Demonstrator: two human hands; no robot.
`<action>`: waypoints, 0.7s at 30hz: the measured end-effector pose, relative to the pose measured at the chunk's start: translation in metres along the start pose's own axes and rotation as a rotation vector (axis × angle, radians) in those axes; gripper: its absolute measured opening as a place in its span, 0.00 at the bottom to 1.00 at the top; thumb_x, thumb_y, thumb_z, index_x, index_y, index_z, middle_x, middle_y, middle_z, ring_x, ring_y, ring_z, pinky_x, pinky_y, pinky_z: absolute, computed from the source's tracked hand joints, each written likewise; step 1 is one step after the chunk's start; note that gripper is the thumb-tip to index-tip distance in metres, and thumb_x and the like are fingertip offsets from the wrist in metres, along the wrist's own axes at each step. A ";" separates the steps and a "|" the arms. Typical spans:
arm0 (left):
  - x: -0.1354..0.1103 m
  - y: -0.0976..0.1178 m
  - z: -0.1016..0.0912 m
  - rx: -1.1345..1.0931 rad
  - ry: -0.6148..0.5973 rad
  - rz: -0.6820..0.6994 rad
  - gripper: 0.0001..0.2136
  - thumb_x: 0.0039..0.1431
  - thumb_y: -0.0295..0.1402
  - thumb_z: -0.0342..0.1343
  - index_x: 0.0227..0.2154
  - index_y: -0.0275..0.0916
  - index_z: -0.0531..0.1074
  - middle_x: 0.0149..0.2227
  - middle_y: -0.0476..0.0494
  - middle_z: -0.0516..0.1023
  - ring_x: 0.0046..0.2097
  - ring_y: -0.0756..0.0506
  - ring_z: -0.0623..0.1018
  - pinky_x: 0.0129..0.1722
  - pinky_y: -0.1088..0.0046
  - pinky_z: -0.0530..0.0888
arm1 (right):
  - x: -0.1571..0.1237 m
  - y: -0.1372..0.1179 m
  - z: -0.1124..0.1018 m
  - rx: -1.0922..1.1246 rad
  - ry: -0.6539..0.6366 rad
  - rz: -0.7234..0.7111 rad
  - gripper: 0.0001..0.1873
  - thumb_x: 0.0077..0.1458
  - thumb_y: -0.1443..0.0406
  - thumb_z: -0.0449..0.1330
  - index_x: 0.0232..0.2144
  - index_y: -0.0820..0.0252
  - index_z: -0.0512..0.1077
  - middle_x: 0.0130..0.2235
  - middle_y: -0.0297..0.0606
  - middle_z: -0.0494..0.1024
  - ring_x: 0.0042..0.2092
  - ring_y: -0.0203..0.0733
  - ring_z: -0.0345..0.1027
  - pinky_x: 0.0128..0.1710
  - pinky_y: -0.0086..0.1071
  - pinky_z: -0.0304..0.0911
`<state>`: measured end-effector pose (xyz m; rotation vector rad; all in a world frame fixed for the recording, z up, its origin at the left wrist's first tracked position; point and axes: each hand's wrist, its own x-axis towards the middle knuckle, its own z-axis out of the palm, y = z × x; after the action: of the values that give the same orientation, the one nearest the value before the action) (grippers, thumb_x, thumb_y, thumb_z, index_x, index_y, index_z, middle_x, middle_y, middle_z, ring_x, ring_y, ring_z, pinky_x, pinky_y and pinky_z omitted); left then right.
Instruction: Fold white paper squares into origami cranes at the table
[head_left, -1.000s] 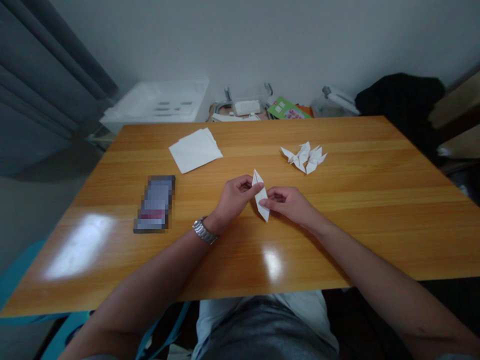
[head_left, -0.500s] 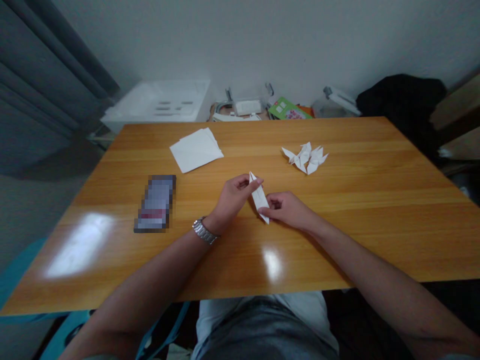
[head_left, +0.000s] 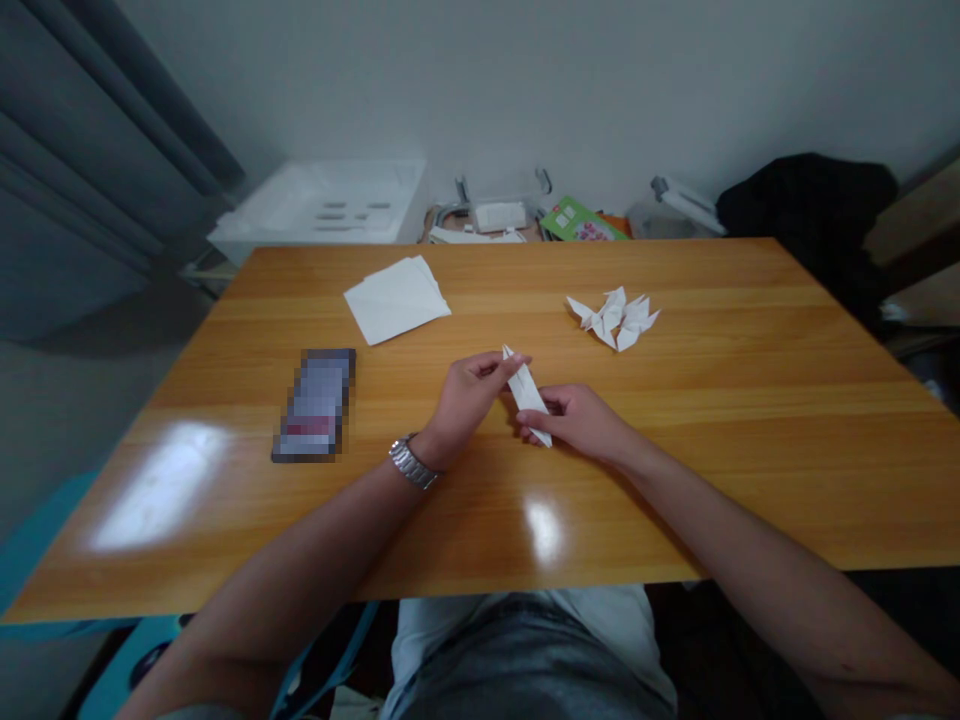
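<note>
A narrow folded strip of white paper (head_left: pixel 528 392) slants between my two hands, over the middle of the wooden table. My left hand (head_left: pixel 474 395) pinches its far end, thumb on top and fingers curled beneath. Its near end is gripped by my right hand (head_left: pixel 574 415), with the thumb lying across the paper and the fingers partly hidden under it. Beyond my right hand lies a cluster of folded white paper figures (head_left: pixel 616 318), shaped like birds with pointed wings. Flat white sheets (head_left: pixel 397 300) are stacked beyond my left hand.
A phone (head_left: pixel 315 405) with a blurred screen lies on the table (head_left: pixel 750 420) at the left. Behind the far edge stand a white plastic tub (head_left: pixel 322 200), a green booklet (head_left: pixel 577 218) and a dark cloth heap (head_left: pixel 806 205). A blue chair (head_left: pixel 56 540) shows at lower left.
The near end of the folded paper has swung slightly to the right, and more of my right fingers show beneath it. Both hands keep their hold. The view has shifted a little.
</note>
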<state>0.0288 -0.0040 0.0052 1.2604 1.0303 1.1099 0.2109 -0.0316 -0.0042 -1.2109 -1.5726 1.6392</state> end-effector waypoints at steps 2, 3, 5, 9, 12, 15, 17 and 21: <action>-0.001 -0.001 0.000 -0.034 0.010 -0.007 0.18 0.60 0.49 0.63 0.38 0.36 0.82 0.36 0.42 0.82 0.36 0.48 0.77 0.41 0.69 0.76 | 0.000 0.001 0.000 0.011 -0.006 0.002 0.22 0.54 0.49 0.69 0.33 0.64 0.80 0.33 0.44 0.84 0.32 0.41 0.76 0.34 0.34 0.69; -0.001 -0.001 0.000 -0.036 0.018 -0.006 0.18 0.61 0.48 0.62 0.39 0.36 0.83 0.37 0.42 0.83 0.36 0.48 0.78 0.42 0.69 0.77 | 0.000 0.001 0.000 0.014 -0.010 0.003 0.22 0.53 0.49 0.69 0.34 0.64 0.80 0.33 0.44 0.84 0.31 0.41 0.76 0.34 0.34 0.69; -0.001 -0.002 0.000 -0.030 0.031 -0.003 0.18 0.61 0.48 0.62 0.41 0.37 0.83 0.38 0.41 0.83 0.37 0.48 0.78 0.42 0.69 0.77 | 0.001 0.002 -0.001 0.021 -0.015 0.005 0.23 0.53 0.49 0.70 0.34 0.64 0.80 0.33 0.44 0.84 0.31 0.41 0.76 0.34 0.34 0.69; 0.000 -0.006 -0.003 -0.079 0.006 -0.004 0.18 0.61 0.48 0.62 0.43 0.37 0.83 0.38 0.42 0.83 0.37 0.48 0.78 0.43 0.69 0.76 | 0.000 -0.001 -0.001 0.038 -0.028 0.008 0.23 0.52 0.49 0.70 0.35 0.65 0.79 0.34 0.45 0.84 0.33 0.41 0.77 0.36 0.35 0.70; 0.001 -0.008 -0.004 -0.138 -0.022 -0.008 0.18 0.63 0.48 0.61 0.41 0.37 0.84 0.35 0.44 0.82 0.35 0.49 0.77 0.41 0.71 0.76 | -0.002 -0.007 -0.001 0.042 -0.040 0.027 0.23 0.51 0.49 0.71 0.34 0.66 0.79 0.33 0.45 0.84 0.32 0.41 0.76 0.35 0.34 0.69; 0.002 -0.010 -0.005 -0.172 -0.016 -0.011 0.18 0.62 0.48 0.61 0.38 0.36 0.84 0.33 0.44 0.80 0.35 0.50 0.76 0.40 0.73 0.75 | -0.004 -0.013 -0.002 0.033 -0.051 0.036 0.24 0.50 0.49 0.71 0.33 0.66 0.80 0.32 0.44 0.84 0.31 0.40 0.76 0.34 0.33 0.69; 0.002 -0.010 -0.004 -0.184 -0.007 -0.011 0.18 0.62 0.48 0.61 0.38 0.36 0.84 0.33 0.45 0.80 0.35 0.49 0.76 0.39 0.73 0.74 | -0.005 -0.014 -0.002 0.040 -0.050 0.041 0.24 0.50 0.48 0.72 0.33 0.66 0.80 0.31 0.43 0.83 0.31 0.40 0.76 0.34 0.33 0.69; 0.002 -0.011 -0.004 -0.184 0.004 -0.008 0.19 0.63 0.49 0.60 0.40 0.37 0.84 0.33 0.45 0.80 0.34 0.49 0.75 0.38 0.73 0.74 | -0.004 -0.012 -0.002 0.066 -0.028 0.044 0.25 0.48 0.48 0.72 0.33 0.66 0.79 0.32 0.43 0.83 0.31 0.40 0.75 0.33 0.32 0.68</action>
<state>0.0259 -0.0014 -0.0064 1.1063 0.9135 1.1736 0.2120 -0.0321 0.0085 -1.2006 -1.5069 1.7291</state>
